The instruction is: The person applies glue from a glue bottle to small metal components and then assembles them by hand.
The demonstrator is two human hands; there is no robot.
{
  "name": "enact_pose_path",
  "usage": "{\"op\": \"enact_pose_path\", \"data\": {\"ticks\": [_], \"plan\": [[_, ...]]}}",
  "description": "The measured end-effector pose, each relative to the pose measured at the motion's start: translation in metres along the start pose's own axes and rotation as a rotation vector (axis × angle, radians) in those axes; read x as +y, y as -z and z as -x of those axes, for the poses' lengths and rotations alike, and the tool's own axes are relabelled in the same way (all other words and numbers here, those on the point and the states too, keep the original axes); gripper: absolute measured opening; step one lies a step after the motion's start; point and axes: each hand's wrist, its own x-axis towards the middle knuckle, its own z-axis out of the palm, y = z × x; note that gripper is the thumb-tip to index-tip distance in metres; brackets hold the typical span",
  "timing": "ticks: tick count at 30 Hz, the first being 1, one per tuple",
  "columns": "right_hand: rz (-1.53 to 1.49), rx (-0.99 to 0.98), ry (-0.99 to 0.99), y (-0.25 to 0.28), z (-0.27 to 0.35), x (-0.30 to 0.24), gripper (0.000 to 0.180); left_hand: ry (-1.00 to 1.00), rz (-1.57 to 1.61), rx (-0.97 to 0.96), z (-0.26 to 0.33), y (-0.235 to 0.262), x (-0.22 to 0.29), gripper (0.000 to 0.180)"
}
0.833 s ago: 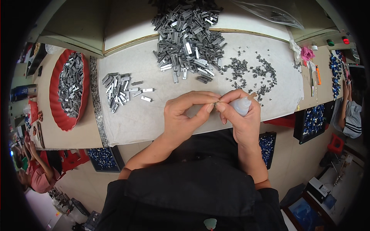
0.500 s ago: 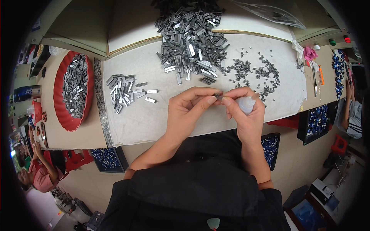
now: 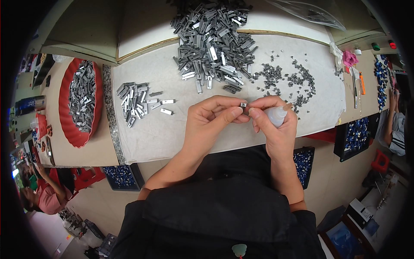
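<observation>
Between the thumb and index finger of my left hand is a small metal piece, one end of it showing just past the fingertips. The fingers of my right hand are closed close beside it. A translucent white squeeze bottle with a narrow brownish tip rests in that right hand, tilted up and to the right. Whether the right fingertips also pinch a tiny part is hidden. Beyond my hands lies a big heap of grey metal pieces. Tiny metal parts are scattered to its right.
A smaller group of metal pieces lies left on the white sheet. Farther left stands a red scalloped basin full of similar pieces. An orange-handled knife and a pink crumpled item lie right. Co-workers sit at both sides.
The small metal piece has been turned in my left fingers, so its end now faces up more. Both hands stay nearly in place; the view has shifted slightly.
</observation>
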Motion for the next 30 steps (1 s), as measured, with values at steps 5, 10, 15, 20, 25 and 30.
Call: {"op": "enact_pose_path", "data": {"ticks": [5,10,15,20,25,30], "plan": [[-0.01,0.0,-0.057,0.0042,-0.0001,0.0048,0.006,0.02,0.02,-0.02,0.0001,-0.0009,0.0021,0.016],[-0.023,-0.005,-0.043,-0.0003,0.0013,0.0022,0.006,-0.153,-0.178,0.019,0.0043,-0.0029,-0.0039,0.016],[0.028,-0.002,0.029,0.0002,0.0021,0.0046,0.004,-0.244,-0.287,0.028,0.0061,-0.0038,-0.0032,0.015],[0.039,-0.022,0.038,-0.002,0.004,0.0041,0.006,-0.285,-0.236,0.001,0.0051,-0.003,-0.0039,0.013],[0.055,-0.023,0.059,-0.0027,0.0046,0.0056,0.006,-0.322,-0.232,-0.03,0.0038,-0.0001,-0.0057,0.013],[0.064,-0.025,0.1,-0.0035,0.004,0.0082,0.007,-0.309,-0.21,-0.021,0.0049,0.0001,-0.0067,0.014]]}}
